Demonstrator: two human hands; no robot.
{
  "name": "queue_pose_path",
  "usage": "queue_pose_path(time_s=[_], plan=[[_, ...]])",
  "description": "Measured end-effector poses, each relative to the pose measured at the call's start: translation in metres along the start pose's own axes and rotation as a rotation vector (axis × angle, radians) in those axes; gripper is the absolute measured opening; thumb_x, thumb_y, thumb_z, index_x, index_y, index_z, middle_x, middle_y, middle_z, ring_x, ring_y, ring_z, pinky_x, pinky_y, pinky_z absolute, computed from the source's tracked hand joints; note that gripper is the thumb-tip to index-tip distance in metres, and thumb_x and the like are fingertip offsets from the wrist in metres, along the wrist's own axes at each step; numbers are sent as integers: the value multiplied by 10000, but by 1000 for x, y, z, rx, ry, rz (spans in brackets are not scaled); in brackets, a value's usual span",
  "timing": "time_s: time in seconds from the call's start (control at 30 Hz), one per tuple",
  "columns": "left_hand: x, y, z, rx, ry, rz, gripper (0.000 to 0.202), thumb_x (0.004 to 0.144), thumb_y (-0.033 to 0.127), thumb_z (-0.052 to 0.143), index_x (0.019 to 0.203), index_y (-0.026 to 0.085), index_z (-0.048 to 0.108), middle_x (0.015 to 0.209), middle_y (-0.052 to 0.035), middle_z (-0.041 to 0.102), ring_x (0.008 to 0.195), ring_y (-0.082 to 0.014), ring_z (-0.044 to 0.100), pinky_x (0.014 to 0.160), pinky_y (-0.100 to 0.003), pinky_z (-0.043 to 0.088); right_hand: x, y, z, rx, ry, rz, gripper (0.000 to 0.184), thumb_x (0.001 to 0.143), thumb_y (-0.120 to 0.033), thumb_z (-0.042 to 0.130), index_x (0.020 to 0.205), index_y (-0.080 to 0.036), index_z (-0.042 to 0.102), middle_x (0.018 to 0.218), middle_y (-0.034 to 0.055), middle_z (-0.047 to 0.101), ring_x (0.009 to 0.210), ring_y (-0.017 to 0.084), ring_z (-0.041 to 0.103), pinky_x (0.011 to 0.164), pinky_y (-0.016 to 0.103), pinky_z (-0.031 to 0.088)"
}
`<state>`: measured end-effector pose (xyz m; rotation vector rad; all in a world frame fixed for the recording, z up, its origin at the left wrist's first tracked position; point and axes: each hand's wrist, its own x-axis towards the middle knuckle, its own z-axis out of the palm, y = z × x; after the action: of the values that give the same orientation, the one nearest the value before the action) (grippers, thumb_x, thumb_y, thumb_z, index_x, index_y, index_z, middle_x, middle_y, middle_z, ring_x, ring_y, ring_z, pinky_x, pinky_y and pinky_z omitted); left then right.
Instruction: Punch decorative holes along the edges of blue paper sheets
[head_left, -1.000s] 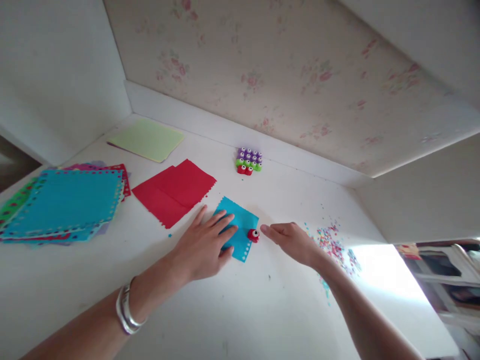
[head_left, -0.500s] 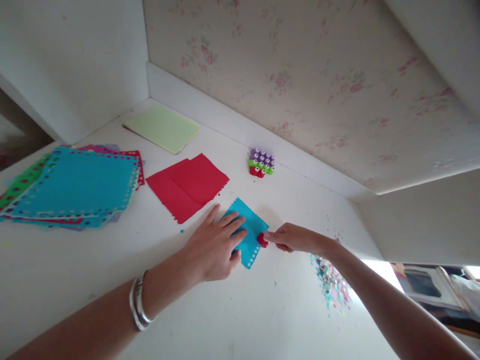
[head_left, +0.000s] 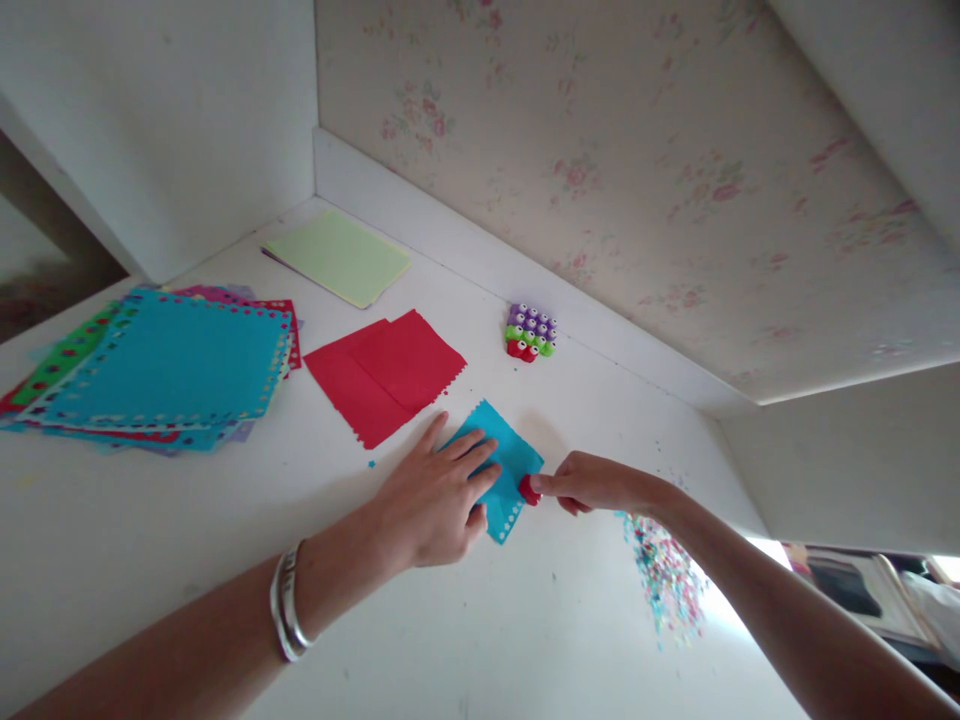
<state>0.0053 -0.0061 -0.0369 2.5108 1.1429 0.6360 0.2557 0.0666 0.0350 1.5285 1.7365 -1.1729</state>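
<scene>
A small blue sheet of paper lies on the white surface, with a row of star-shaped holes near its lower right edge. My left hand is spread flat across the sheet's left part, fingers apart. At the right edge sits a small red paper punch. My right hand presses the punch with one extended digit, the other fingers curled in. Part of the punch is hidden under that digit. Two overlapping red sheets with notched edges rest just beyond my left hand.
A stack of punched coloured sheets lies at the left, pale green paper behind. Several purple, green and red punches stand grouped near the wall. Loose confetti is scattered at the right, and a tiny blue star lies beside the left hand.
The whole view has shifted slightly, so everything appears a little further right. Both hands keep their places on the blue sheet and the red punch.
</scene>
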Motion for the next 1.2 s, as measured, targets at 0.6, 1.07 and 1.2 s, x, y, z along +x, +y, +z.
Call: queue_pose_path(time_s=[0.6,1.07,1.2], plan=[[1,3,-2,2,-11,-10,410,937,399,472,1297,228,568,1460,-76,496,1378,-259,380,1187,-553,21,-4,1,8,123,-79,-37,793,834,-818,363,497,-146,618,327,-27,385,360,91,359,543,292,343],[4,3,-3,9,-27,-1,413,925,369,478,1313,244,544,1469,-73,483,1385,-272,372,1185,-576,32,-7,-3,4,119,-83,-54,769,855,-786,381,483,-156,618,341,-27,397,383,89,377,610,303,377],[4,3,-3,11,-31,-1,408,932,360,463,1313,239,545,1470,-76,482,1392,-271,366,1188,-579,24,-9,-2,5,129,-74,-68,769,859,-786,371,491,-158,621,337,-28,394,379,91,379,610,306,379]])
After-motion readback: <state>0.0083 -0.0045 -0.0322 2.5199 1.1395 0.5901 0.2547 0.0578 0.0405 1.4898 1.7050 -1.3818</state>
